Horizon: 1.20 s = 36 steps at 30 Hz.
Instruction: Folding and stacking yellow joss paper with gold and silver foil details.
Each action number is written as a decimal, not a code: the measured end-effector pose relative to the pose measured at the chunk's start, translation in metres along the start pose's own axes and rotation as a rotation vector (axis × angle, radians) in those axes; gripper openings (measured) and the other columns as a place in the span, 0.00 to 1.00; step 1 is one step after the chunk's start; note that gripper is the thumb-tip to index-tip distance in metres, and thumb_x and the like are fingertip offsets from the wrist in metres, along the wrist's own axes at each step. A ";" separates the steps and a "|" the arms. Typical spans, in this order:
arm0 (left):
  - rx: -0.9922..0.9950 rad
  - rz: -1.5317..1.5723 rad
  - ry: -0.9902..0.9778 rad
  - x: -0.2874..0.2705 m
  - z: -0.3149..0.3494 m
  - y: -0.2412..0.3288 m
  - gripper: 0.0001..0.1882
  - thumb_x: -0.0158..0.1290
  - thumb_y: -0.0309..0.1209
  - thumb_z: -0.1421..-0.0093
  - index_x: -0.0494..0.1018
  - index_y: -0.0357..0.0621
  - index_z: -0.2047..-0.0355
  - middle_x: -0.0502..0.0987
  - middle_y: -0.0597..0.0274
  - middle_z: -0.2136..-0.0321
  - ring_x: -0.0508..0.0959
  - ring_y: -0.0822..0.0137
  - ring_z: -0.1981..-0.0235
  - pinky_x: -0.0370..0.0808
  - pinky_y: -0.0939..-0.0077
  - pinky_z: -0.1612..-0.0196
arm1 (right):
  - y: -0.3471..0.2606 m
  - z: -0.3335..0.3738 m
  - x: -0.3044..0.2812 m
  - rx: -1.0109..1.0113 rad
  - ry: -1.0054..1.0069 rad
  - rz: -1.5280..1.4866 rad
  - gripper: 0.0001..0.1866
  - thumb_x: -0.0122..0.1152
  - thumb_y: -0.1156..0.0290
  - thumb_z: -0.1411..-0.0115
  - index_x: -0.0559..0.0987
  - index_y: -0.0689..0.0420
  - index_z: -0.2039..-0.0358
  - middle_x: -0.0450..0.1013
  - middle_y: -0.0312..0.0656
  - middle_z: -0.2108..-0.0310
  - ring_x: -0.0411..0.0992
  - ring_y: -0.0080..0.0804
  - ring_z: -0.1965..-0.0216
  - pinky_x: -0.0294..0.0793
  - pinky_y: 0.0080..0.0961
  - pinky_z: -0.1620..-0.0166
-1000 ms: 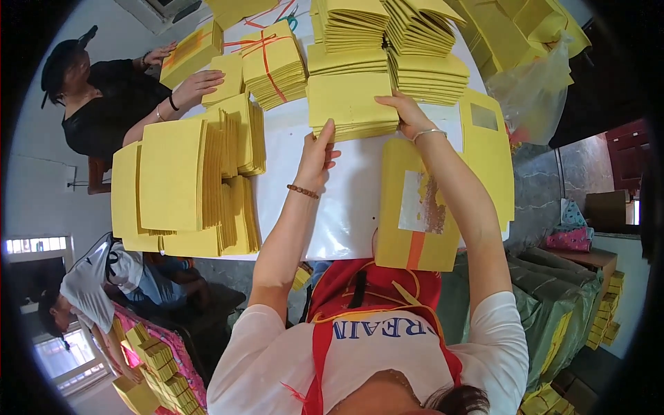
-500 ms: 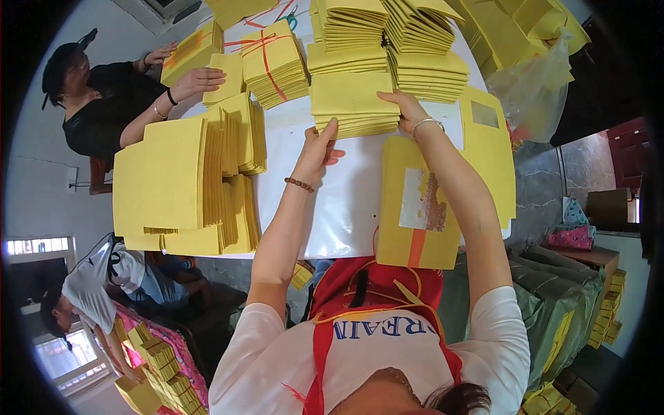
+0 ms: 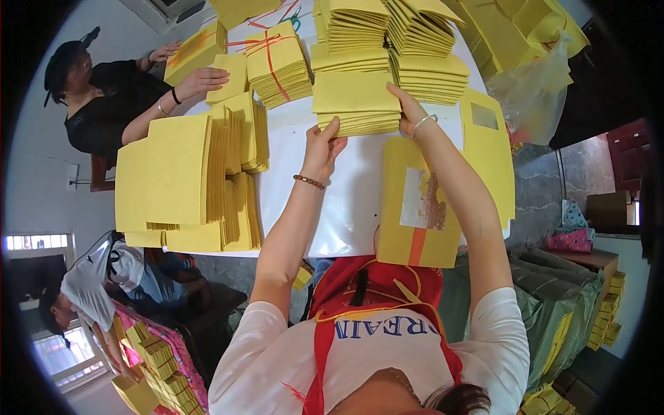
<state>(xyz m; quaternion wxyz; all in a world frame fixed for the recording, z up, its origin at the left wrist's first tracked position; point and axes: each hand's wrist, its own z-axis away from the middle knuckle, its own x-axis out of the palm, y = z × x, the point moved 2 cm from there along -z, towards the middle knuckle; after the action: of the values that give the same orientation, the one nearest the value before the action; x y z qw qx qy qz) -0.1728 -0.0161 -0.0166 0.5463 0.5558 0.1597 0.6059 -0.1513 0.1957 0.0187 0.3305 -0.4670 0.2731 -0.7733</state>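
Note:
A stack of flat yellow paper packets (image 3: pixel 356 97) lies in front of me on the white-covered table (image 3: pixel 346 207). My left hand (image 3: pixel 324 145) grips its near left corner, thumb against the front edge and the other fingers partly below it. On the right side, my right hand (image 3: pixel 409 111) presses the stack's edge, its thumb by the top surface and the remaining fingers partly hidden. Taller piles of the same packets (image 3: pixel 356 28) rise just behind. Below my right forearm is a larger yellow packet (image 3: pixel 418 207) with a pale patch and an orange strip.
A bundle tied with red ribbon (image 3: pixel 277 62) sits behind my left hand. More piles (image 3: pixel 166 169) line the table's left side. Opposite, a co-worker's hand (image 3: pixel 204 81) touches packets. Scissors (image 3: pixel 295 21) lie farther back; a clear plastic bag (image 3: pixel 532 90) hangs at right.
My left hand and forearm have shifted slightly right. The right hand has moved a little along the stack's right edge. The whole view has shifted slightly.

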 end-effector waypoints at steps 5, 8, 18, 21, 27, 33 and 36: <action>-0.018 0.000 0.093 0.007 0.005 0.000 0.32 0.59 0.37 0.45 0.52 0.33 0.51 0.69 0.57 0.68 0.70 0.74 0.77 0.74 0.83 0.74 | -0.013 0.027 0.017 -0.037 0.116 0.071 0.19 0.54 0.51 0.41 0.75 0.55 0.61 0.73 0.33 0.66 0.71 0.24 0.66 0.71 0.22 0.64; -0.052 -0.085 0.164 0.009 0.008 0.004 0.36 0.59 0.39 0.47 0.50 0.36 0.48 0.67 0.58 0.68 0.69 0.75 0.77 0.71 0.82 0.77 | -0.022 0.041 0.023 -0.050 0.117 0.116 0.18 0.54 0.49 0.41 0.75 0.50 0.62 0.71 0.28 0.68 0.66 0.20 0.70 0.67 0.18 0.67; 0.187 -0.311 0.260 0.017 0.058 0.030 0.41 0.56 0.36 0.45 0.41 0.42 0.40 0.60 0.54 0.52 0.71 0.72 0.69 0.70 0.77 0.71 | -0.031 0.106 -0.025 -0.181 0.055 0.065 0.21 0.53 0.57 0.40 0.69 0.54 0.50 0.65 0.35 0.50 0.61 0.26 0.49 0.59 0.27 0.47; 0.114 -0.282 0.138 0.016 0.082 0.018 0.31 0.52 0.37 0.42 0.52 0.40 0.43 0.66 0.58 0.55 0.71 0.72 0.67 0.70 0.79 0.67 | -0.034 0.155 -0.041 -0.312 0.073 0.158 0.21 0.50 0.61 0.38 0.67 0.56 0.46 0.65 0.36 0.48 0.61 0.26 0.47 0.59 0.27 0.45; -0.068 -0.492 -0.210 0.046 0.130 -0.040 0.32 0.43 0.44 0.36 0.49 0.37 0.38 0.61 0.56 0.44 0.63 0.67 0.45 0.61 0.74 0.44 | 0.011 0.219 -0.080 -0.407 0.367 0.357 0.26 0.48 0.62 0.37 0.61 0.58 0.41 0.60 0.40 0.42 0.57 0.28 0.41 0.58 0.26 0.43; -0.054 -0.376 -0.307 0.065 0.144 -0.071 0.36 0.39 0.43 0.34 0.37 0.32 0.37 0.48 0.51 0.37 0.49 0.63 0.36 0.48 0.73 0.37 | 0.066 0.241 -0.089 -0.423 0.411 0.272 0.27 0.45 0.68 0.35 0.55 0.65 0.39 0.57 0.44 0.40 0.56 0.29 0.40 0.56 0.23 0.41; -0.037 -0.395 -0.306 0.064 0.144 -0.069 0.37 0.36 0.46 0.34 0.37 0.32 0.37 0.45 0.49 0.36 0.47 0.62 0.35 0.46 0.73 0.36 | 0.082 0.240 -0.088 -0.424 0.338 0.250 0.26 0.43 0.73 0.35 0.53 0.64 0.38 0.57 0.41 0.40 0.58 0.27 0.42 0.58 0.21 0.43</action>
<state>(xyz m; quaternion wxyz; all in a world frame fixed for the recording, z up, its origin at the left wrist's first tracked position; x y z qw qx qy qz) -0.0040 0.0022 0.0080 0.6821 0.5889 0.1694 0.3989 0.1168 0.1839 0.0110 0.2682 -0.3529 0.5351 -0.7192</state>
